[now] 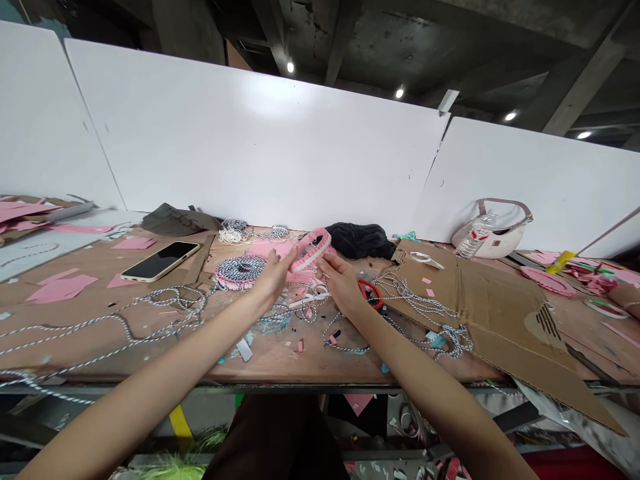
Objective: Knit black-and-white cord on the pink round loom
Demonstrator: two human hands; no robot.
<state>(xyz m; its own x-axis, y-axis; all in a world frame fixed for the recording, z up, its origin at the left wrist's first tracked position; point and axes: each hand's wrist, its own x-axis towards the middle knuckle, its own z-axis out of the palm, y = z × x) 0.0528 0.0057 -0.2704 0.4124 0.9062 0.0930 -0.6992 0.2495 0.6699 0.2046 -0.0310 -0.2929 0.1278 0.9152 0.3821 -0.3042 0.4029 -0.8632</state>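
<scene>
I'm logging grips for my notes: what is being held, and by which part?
A pink-and-white band: the left hand grips its lower-left end, the right hand its lower-right edge.

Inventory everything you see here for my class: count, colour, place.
Table: one, brown, foreground
Pink band: one, pink and white, held at centre
Disc: one, black, white, pink, left of band
Cord: uncounted, black and white, table's left and right
Scraps: many, mostly pink, across the table
Phone: one, black and pale, table left
Cap: one, dark, back left
Cloth: one, black, back centre
Handbag: one, pale, back right
Bottle: one, clear, before the handbag
Cardboard: count unclear, brown, table right
Loop: one, red, right of centre
Panels: at least three, white, behind table
Lights: four, white, ceiling
Forearms: two, bare, foreground
Left hand: one, bare, pinching the band
Right hand: one, bare, pinching the band
</scene>
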